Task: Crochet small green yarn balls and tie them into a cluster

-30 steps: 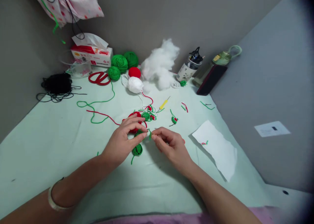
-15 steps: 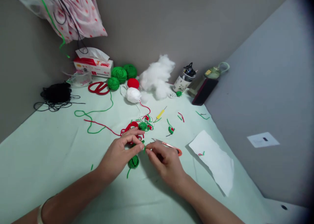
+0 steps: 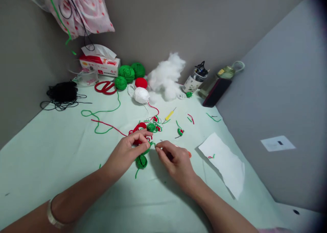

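Observation:
A short piece of green yarn [image 3: 152, 143] spans the small gap between my hands. My left hand [image 3: 129, 149] pinches one end between thumb and forefinger, its other fingers loosely curled. The far end is held in the closed fingertips of my right hand [image 3: 178, 161]. Below the left fingers lies a green crocheted piece [image 3: 141, 161] with a dark slit and a yarn tail. Beyond them sit a round green crocheted piece [image 3: 151, 127] and a heap of red yarn [image 3: 139, 126]. A craft knife [image 3: 189, 154] is mostly hidden behind my right hand.
Green yarn balls [image 3: 127, 73], red scissors [image 3: 105, 88], a white yarn ball [image 3: 141, 95] and white stuffing [image 3: 167, 77] line the back. A yellow-handled hook [image 3: 169, 115] lies mid-table. Torn white paper [image 3: 224, 165] is at right, a phone [image 3: 217, 92] behind it, black yarn [image 3: 62, 92] at left.
My hands have drawn slightly apart, and more green yarn shows between them. The right hand now covers most of the craft knife. The whole view has shifted a little.

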